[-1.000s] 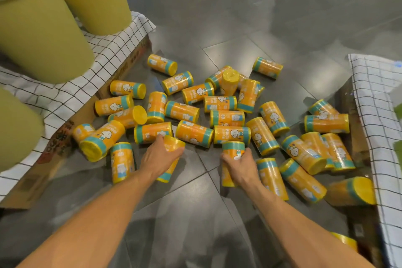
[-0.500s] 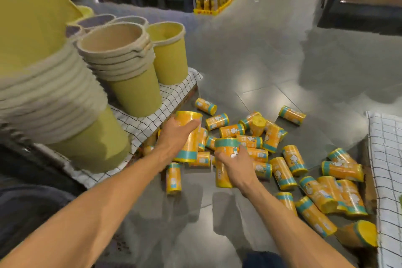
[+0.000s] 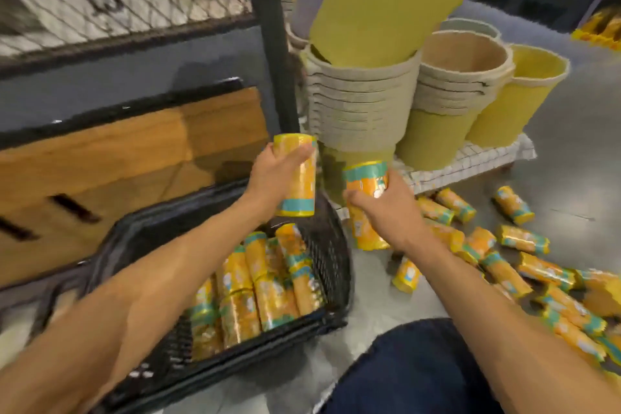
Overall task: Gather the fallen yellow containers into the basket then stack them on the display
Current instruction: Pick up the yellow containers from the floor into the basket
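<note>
Gathering looks about half done: a batch of cans (image 3: 262, 282) sits packed in the black basket (image 3: 332, 265), and at least as many loose cans (image 3: 524, 239) are scattered on the floor (image 3: 571, 161) to the right. Left hand (image 3: 272, 175) is clamped on one can (image 3: 295, 178) over the basket's far edge, right hand (image 3: 386, 208) is clamped on another can (image 3: 366, 178) just beside the basket. Display stacking apparently not started

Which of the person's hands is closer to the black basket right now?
Left. The left hand holds a container just above the basket at its far rim; the right hand holds a second container off to the basket's right.
</note>
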Tool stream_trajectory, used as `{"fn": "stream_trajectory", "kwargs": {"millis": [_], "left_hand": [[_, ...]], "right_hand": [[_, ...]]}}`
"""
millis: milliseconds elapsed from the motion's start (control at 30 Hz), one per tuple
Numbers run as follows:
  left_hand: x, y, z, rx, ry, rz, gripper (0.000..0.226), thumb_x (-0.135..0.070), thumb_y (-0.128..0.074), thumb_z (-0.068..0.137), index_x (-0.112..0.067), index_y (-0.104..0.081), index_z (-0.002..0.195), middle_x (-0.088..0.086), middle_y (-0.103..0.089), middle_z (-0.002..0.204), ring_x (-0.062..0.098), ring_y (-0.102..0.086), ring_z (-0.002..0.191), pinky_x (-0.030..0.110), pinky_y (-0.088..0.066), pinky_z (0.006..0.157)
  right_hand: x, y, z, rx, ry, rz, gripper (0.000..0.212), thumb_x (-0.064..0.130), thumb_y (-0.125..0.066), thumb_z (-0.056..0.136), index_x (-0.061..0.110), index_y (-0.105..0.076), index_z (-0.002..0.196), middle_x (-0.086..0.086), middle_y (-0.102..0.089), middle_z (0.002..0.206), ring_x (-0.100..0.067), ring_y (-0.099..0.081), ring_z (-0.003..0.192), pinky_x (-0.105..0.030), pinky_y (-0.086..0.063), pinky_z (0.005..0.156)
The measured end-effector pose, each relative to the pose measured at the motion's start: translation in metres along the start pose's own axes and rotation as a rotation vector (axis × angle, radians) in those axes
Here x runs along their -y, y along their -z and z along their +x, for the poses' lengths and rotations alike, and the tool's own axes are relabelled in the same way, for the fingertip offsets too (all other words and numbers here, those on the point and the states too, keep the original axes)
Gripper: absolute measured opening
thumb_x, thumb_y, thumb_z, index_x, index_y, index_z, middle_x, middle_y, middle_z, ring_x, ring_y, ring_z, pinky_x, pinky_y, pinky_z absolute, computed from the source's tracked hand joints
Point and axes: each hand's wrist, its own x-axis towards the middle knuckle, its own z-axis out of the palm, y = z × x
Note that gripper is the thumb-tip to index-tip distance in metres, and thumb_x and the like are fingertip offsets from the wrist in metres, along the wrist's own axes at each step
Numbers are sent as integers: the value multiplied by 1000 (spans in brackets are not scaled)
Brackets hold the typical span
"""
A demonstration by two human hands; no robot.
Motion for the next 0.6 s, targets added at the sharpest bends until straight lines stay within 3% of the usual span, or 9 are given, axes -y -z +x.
{"fn": "stream_trajectory", "kwargs": {"millis": [100, 200, 267, 333, 400, 500, 533, 600], "left_hand": [[46, 72, 6, -178, 118, -1, 60, -65, -84, 60, -22, -74, 100, 3, -79, 100, 27, -74, 98, 48, -60, 92], [101, 136, 11, -270, 259, 63, 55, -66, -84, 68, -20, -72, 95, 1, -77, 96, 22, -74, 92, 43, -59, 90], [135, 170, 15, -378, 327, 111, 81, -80, -83, 55, -16, -72, 104, 4, -77, 101, 24, -74, 93, 45, -60, 89], [171, 199, 19, -421, 366, 148, 101, -84, -77, 45, -11, -70, 113, 10, -76, 107, 26, -74, 93, 39, -60, 75], [202, 219, 21, -429, 427, 227, 114, -85, -75, 41, -2, -67, 118, 16, -73, 110, 31, -72, 97, 33, -51, 65], [271, 243, 32, -380, 558, 228, 130, -93, -79, 32, -4, -63, 125, 17, -73, 112, 34, -73, 98, 38, -60, 75], [283, 247, 34, -354, 583, 223, 127, -92, -80, 33, -6, -62, 125, 14, -73, 113, 31, -74, 98, 43, -62, 81], [277, 236, 28, -332, 624, 218, 112, -84, -83, 51, -6, -55, 126, 11, -71, 119, 29, -72, 102, 45, -61, 87]], "right_hand": [[15, -74, -8, 245, 34, -92, 50, 43, -85, 78, 19, -53, 109, 5, -69, 93, -13, -67, 84, -29, -44, 64], [12, -151, -20, 438, 24, -246, 63, 52, -81, 79, 13, -46, 115, -9, -67, 110, -32, -66, 106, -34, -42, 73], [8, -192, -32, 520, 40, -354, 70, 60, -75, 79, 11, -46, 119, -13, -67, 120, -36, -64, 115, -40, -50, 82], [3, -221, -43, 578, 56, -435, 77, 70, -68, 78, 12, -49, 124, -12, -66, 125, -37, -63, 119, -44, -53, 91], [-2, -247, -49, 666, 10, -519, 80, 72, -64, 80, 11, -53, 131, -13, -65, 131, -37, -61, 122, -42, -50, 92], [-13, -289, -54, 888, -84, -618, 65, 70, -66, 77, 16, -67, 114, -11, -70, 124, -35, -66, 114, -38, -50, 81], [-18, -303, -56, 930, -127, -616, 58, 68, -68, 76, 18, -69, 106, -10, -73, 119, -33, -69, 108, -37, -53, 78], [-31, -324, -57, 943, -215, -594, 57, 65, -74, 74, 19, -69, 109, -5, -75, 113, -28, -72, 98, -35, -55, 75]]}}
